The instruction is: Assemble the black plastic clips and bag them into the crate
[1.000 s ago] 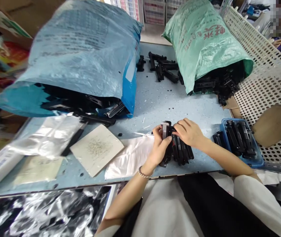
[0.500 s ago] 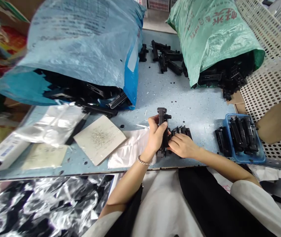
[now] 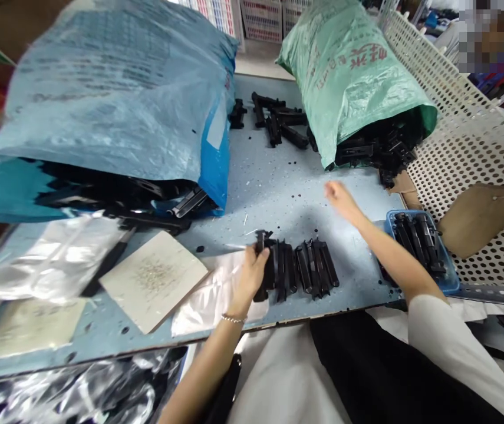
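light blue with dark specks, the bench (image 3: 269, 182) runs under most of the things. a big blue bag (image 3: 123, 94) lies on the left and a green bag (image 3: 353, 88) at the back right, both with black bits in their open mouths. a white panel with holes (image 3: 468, 153) stands at the right, and a blue bin (image 3: 451, 272) sits near it. on the left is a square tile (image 3: 123, 280). a row of black parts (image 3: 316, 268) lies near the front edge. the right hand (image 3: 342, 199) is between the row and the green bag, fingers curled, too blurry to tell if they hold anything. the left hand (image 3: 252, 272) has its fingers closed around one black part (image 3: 266, 279) at the row's left end.
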